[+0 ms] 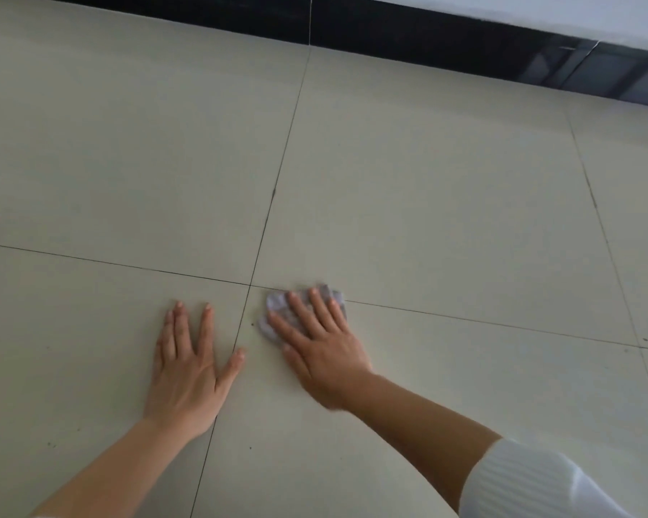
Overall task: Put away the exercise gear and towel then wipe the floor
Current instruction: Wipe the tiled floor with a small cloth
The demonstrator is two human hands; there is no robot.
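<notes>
A small grey cloth (277, 303) lies crumpled on the pale tiled floor (427, 203), right at a crossing of tile joints. My right hand (320, 345) presses flat on it with straight, spread fingers, covering most of it. My left hand (188, 372) rests flat on the floor to the left of the cloth, fingers spread, holding nothing. No exercise gear or towel is in view.
A black skirting strip (408, 29) runs along the far wall at the top. Dark joint lines divide the floor into large tiles. A few small dark specks (645, 339) lie on the tiles at right and lower left.
</notes>
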